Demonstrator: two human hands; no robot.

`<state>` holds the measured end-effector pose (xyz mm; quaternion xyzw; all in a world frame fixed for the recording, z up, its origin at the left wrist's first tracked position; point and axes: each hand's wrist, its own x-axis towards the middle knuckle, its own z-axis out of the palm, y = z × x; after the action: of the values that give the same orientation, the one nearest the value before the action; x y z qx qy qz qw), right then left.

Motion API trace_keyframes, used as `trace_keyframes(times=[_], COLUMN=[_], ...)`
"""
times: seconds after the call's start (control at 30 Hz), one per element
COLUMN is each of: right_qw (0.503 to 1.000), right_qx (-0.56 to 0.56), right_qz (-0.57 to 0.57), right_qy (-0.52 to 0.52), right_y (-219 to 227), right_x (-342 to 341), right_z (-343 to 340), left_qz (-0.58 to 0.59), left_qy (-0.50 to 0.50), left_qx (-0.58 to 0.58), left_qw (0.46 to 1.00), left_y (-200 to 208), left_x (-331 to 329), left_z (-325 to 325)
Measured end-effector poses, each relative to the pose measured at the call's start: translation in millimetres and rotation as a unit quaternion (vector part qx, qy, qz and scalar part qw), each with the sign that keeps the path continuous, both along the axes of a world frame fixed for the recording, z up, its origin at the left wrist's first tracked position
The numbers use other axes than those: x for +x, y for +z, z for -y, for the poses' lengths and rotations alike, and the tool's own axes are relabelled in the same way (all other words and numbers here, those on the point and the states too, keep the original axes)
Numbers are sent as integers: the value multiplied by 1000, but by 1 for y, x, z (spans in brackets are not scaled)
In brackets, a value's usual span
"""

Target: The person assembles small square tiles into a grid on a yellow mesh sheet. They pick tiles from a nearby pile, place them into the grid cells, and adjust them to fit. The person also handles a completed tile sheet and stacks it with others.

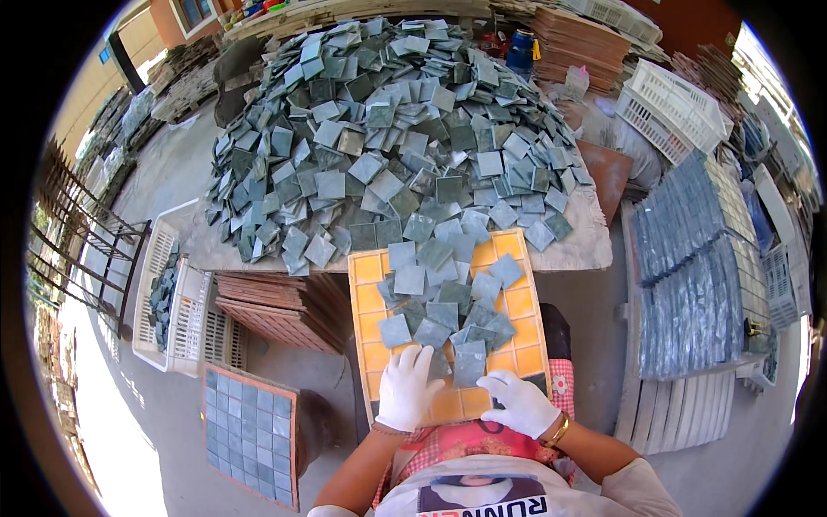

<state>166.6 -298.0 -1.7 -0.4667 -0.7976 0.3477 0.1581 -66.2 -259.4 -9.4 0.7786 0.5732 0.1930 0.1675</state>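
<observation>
A yellow gridded tray (368, 332) leans from my lap to the table's front edge, with loose grey-green square tiles (442, 314) heaped over its middle. My left hand (408, 388), in a white glove, lies over the tray's lower left cells with its fingers stretched out, beside a tile (439, 364) near the fingertips. At the lower right, my gloved right hand (519, 403) has its thumb and fingers around a dark tile (497, 402), partly hidden by the hand. Another tile (469, 363) lies between the two hands.
A large mound of similar tiles (388, 129) covers the table (577, 246). A filled tile panel (250, 431) leans at lower left, near a white crate (185, 332) and stacked brown boards (280, 310). At right stand stacked tile panels (689, 267) and white crates (672, 108).
</observation>
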Motion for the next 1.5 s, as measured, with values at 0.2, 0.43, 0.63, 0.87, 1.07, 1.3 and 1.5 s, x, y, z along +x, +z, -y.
trace_keyframes(times=[0.2,0.43,0.63,0.87,1.07,1.3,1.5], right_qw=[984,988,995,995,996,992,991], right_qx=[128,135,66,70,11,57,49], right_qz=[121,43,46,16,70,113,128], right_qy=[-37,-56,-64,-69,62,27,7], right_y=[1,-10,3,3,-2,-4,6], right_x=[-24,-23,-22,-20,-8,-22,-10], right_z=[-28,-35,-30,-29,1,-2,0], left_qz=[130,564,456,105,37,-27,7], left_qy=[9,133,144,25,44,24,-75], left_qx=[-42,-428,-416,-129,-69,-43,-72], left_qw=[991,694,774,986,996,998,995], left_y=[14,6,7,2,10,-2,4], left_x=[-19,-67,-65,-47,-42,-40,-46], left_z=[-2,34,40,55,66,66,66])
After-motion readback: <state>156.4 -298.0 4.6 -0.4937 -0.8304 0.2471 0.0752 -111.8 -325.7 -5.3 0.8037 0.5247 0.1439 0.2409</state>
